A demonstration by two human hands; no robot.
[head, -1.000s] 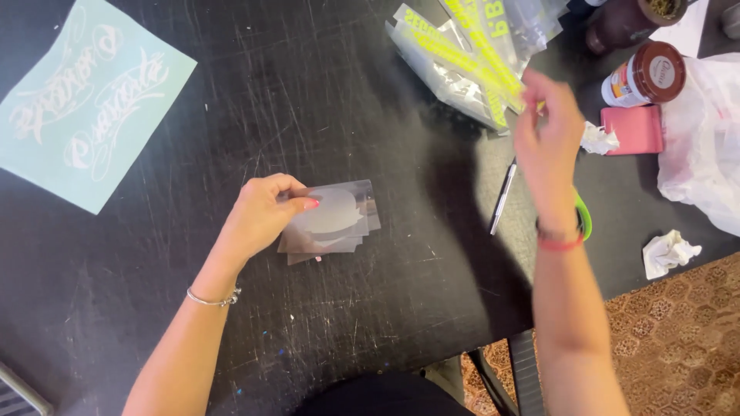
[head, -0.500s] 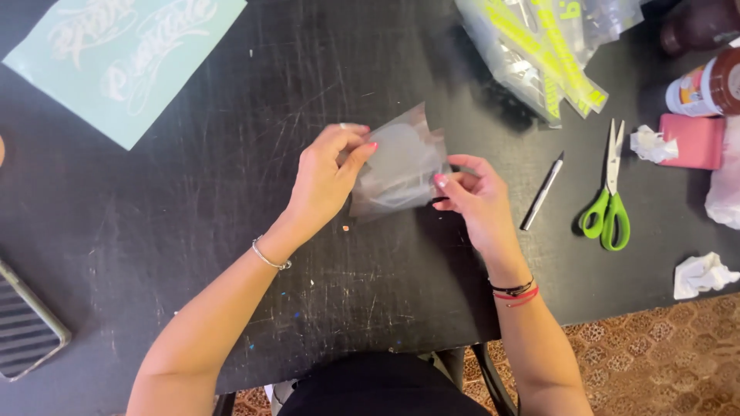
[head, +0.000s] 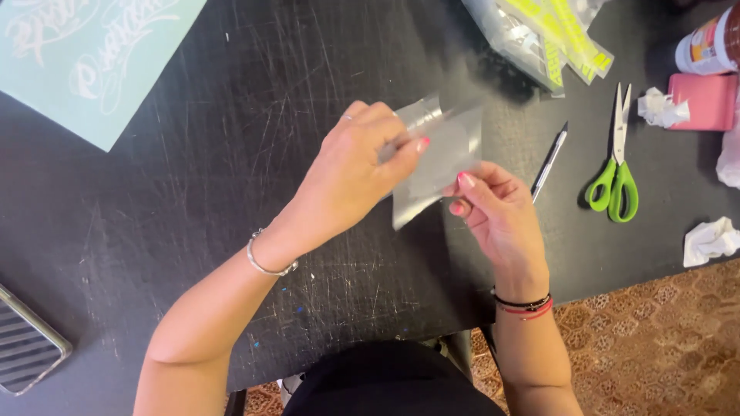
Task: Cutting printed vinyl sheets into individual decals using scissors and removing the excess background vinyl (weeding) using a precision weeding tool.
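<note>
Both hands have lifted the thin, shiny clear plastic sheet (head: 439, 158) a little higher. The left hand (head: 351, 173) pinches its top edge; the right hand (head: 493, 208) pinches its side, above the scratched black tabletop (head: 193, 192). Green-handled scissors (head: 614, 177) lie nearby.

A scratched black table (head: 193, 192) carries a pale green decal sheet (head: 92, 62) at its far left, a striped phone (head: 27, 350) at the near left edge, and, to the right, green-handled scissors (head: 614, 166), a craft knife (head: 549, 163), crumpled tissues (head: 709, 240), a pink box (head: 701, 102) and clear packets with yellow strips (head: 539, 38).
</note>
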